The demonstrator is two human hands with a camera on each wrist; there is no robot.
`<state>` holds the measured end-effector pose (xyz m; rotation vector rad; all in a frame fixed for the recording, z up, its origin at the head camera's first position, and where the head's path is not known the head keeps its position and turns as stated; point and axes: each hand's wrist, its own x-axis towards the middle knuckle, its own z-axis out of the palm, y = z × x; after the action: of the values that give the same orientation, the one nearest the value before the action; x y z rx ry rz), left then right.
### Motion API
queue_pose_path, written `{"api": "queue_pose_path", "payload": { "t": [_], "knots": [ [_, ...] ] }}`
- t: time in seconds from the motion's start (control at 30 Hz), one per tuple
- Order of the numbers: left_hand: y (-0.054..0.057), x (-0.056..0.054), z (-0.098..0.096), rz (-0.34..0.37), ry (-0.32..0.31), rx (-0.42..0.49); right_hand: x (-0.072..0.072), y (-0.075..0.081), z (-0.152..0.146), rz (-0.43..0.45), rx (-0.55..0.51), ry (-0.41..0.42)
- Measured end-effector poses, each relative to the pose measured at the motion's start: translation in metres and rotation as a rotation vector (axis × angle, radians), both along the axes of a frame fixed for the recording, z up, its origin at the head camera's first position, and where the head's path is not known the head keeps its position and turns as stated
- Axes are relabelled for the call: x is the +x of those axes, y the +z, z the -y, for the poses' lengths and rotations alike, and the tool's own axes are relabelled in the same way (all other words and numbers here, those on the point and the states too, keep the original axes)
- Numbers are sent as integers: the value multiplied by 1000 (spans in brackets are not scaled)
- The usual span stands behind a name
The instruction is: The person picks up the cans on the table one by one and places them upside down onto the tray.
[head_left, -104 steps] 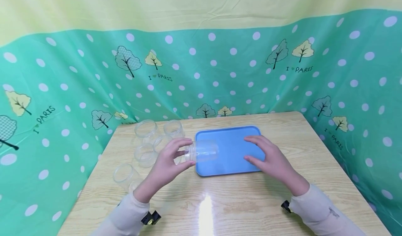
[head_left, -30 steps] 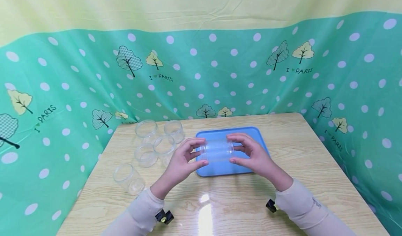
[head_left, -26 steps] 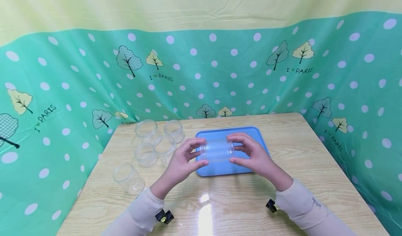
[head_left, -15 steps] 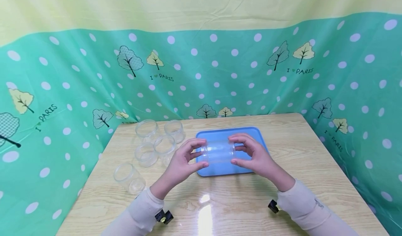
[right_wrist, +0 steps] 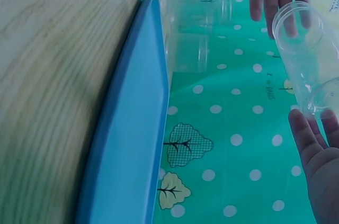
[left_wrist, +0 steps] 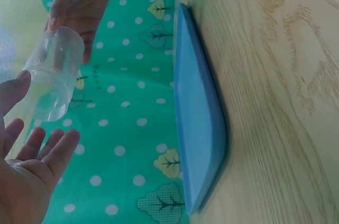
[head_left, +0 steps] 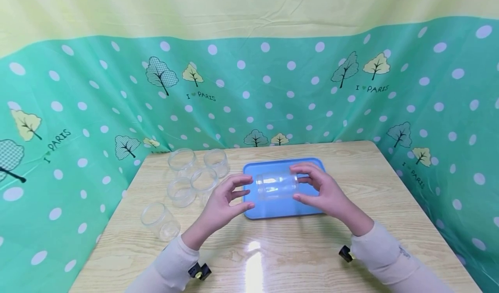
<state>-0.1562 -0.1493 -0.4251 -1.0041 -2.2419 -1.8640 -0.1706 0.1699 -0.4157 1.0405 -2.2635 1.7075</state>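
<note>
A clear jar (head_left: 277, 185) is held sideways in the air above the blue tray (head_left: 286, 210), its threaded mouth toward the left. My right hand (head_left: 325, 191) grips the jar by its base end, thumb below and fingers above. Just off the mouth end is my left hand (head_left: 224, 200), its fingers spread and holding nothing. In the left wrist view, a gap shows between the left fingers (left_wrist: 55, 152) and the jar (left_wrist: 53, 73). The right wrist view shows the jar (right_wrist: 307, 54) pinched at its base, well above the tray (right_wrist: 127, 144).
Several clear jars stand at the left of the wooden table, among them one at the back (head_left: 182, 158) and one nearer the front (head_left: 160, 221). A polka-dot curtain (head_left: 269, 89) surrounds the table's back and sides.
Earlier the left hand held the jar alone, then both hands held it. Now the left hand has let go, and the right hand has drawn the jar slightly rightward.
</note>
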Motion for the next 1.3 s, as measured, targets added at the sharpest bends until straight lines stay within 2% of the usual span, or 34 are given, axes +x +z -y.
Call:
{"api": "queue_pose_path", "payload": {
  "t": [0.23,0.47,0.6,0.77,0.93,1.17,1.3],
  "knots": [
    [-3,3,2,-7,33,-70,-6,9,-9,-35,44,-28],
    [-5,5,6,-99,55,-118,-15,17,-20,-67,134,-77],
    [-5,6,7,-125,60,-136,-21,21,-28,-55,171,-110],
    [-7,7,9,-120,57,-173,-28,28,-38,-24,199,-125],
    [-9,7,8,-74,46,-227,-39,36,-49,-19,229,-124],
    [-10,10,10,-56,30,-312,-58,52,-58,11,377,-164],
    [-11,11,10,-70,24,-322,-68,57,-61,14,446,-179]
  ]
}}
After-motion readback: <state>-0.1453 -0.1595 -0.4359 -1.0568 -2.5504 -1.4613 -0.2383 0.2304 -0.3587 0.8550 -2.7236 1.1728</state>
